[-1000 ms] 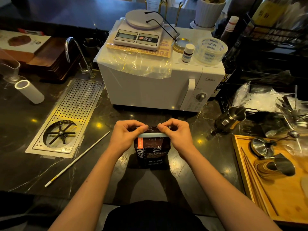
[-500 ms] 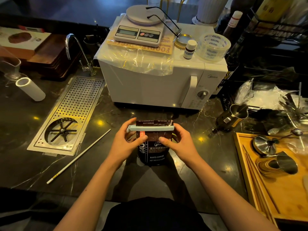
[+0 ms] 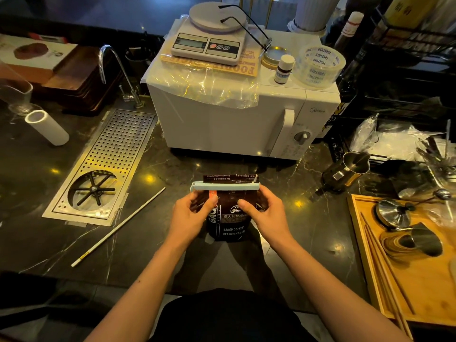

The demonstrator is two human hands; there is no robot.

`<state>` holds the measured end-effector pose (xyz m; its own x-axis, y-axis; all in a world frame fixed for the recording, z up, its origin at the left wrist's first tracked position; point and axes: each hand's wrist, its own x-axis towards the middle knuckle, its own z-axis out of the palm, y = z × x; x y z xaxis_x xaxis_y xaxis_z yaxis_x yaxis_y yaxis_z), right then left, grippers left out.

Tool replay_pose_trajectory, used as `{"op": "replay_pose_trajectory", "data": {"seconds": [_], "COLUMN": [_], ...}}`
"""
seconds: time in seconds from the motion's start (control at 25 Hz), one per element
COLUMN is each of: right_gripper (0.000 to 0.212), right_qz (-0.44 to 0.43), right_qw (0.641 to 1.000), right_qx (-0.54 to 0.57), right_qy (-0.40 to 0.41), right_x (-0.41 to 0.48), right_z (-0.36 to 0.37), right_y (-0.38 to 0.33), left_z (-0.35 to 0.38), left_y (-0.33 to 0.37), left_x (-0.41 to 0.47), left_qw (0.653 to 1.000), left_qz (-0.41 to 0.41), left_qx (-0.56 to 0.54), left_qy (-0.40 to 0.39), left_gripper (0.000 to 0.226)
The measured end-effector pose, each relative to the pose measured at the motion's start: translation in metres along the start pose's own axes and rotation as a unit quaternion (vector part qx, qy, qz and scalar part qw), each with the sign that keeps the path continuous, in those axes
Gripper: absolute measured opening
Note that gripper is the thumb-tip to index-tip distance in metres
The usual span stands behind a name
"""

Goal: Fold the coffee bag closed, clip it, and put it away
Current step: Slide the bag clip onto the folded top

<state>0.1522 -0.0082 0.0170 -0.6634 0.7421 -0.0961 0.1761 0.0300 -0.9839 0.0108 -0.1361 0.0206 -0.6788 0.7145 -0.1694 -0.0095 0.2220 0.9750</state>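
A dark brown coffee bag (image 3: 232, 218) stands upright on the black marble counter, in front of the white microwave. A pale blue clip (image 3: 224, 185) runs across its folded top, with a strip of the bag sticking up above it. My left hand (image 3: 191, 217) grips the bag's left side just under the clip, thumb on the front. On the opposite side my right hand (image 3: 265, 213) holds it the same way.
The white microwave (image 3: 237, 122) carries a scale, a tape roll and a small bottle. A perforated steel drain tray (image 3: 106, 166) and a white stick (image 3: 118, 227) lie left. A metal pitcher (image 3: 345, 171) and a wooden tray (image 3: 404, 280) with tools are right.
A second ago both hands pinched the clip on the bag's top. They have since slid down to the bag's sides, and the clipped bag stands upright.
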Motion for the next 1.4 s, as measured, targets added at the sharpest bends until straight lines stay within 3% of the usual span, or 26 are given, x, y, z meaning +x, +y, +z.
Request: {"op": "replay_pose_trajectory", "data": {"seconds": [0.28, 0.4, 0.52, 0.96, 1.4], "right_gripper": [0.050, 0.059, 0.064, 0.052, 0.059], "right_qz": [0.038, 0.052, 0.046, -0.034, -0.127], "right_qw": [0.999, 0.998, 0.996, 0.991, 0.964], "right_qx": [-0.015, -0.041, -0.073, -0.121, -0.109], "right_qy": [-0.009, -0.013, -0.020, 0.045, 0.209], "right_x": [-0.014, -0.021, -0.027, -0.016, 0.008], "right_z": [-0.003, -0.006, -0.005, 0.006, 0.001], "right_y": [0.015, 0.021, 0.026, 0.018, -0.076], "left_z": [0.000, 0.001, 0.001, 0.004, -0.011], "left_y": [-0.017, -0.022, -0.028, -0.003, 0.092], "left_x": [-0.018, -0.022, -0.023, -0.012, 0.038], "left_qw": [0.998, 0.997, 0.997, 0.993, 0.974], "left_qz": [-0.038, -0.027, -0.024, 0.038, 0.196], "left_qx": [0.041, 0.072, 0.079, 0.103, 0.108], "left_qy": [-0.041, -0.020, 0.010, 0.038, -0.013], "left_gripper": [0.064, 0.076, 0.072, 0.066, 0.068]}}
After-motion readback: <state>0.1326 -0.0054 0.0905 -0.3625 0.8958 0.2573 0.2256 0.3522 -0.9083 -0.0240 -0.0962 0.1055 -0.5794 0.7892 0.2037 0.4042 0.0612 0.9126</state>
